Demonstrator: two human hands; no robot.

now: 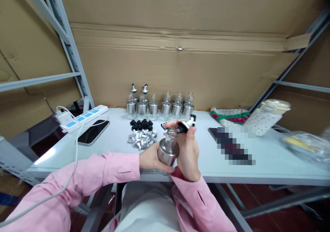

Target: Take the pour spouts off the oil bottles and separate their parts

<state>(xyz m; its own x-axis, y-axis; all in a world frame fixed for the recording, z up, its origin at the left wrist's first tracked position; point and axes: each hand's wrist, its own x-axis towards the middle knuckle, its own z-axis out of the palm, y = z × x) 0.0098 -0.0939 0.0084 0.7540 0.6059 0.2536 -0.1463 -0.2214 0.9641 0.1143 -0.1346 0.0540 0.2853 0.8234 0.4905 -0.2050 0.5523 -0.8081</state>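
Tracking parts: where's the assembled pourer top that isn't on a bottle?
In the head view, near centre: the pourer top is in the right hand, just above and right of the open neck of the metal-banded bottle in the left hand.

A tilted silver pourer (185, 125) is just beside the mouth of an open, metal-banded bottle (168, 151).

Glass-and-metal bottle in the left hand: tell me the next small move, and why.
Probably guide the pourer stopper-first into the bottle: the left hand grips the bottle, its mouth is open, and the right hand holds the pourer tilted close beside that mouth.
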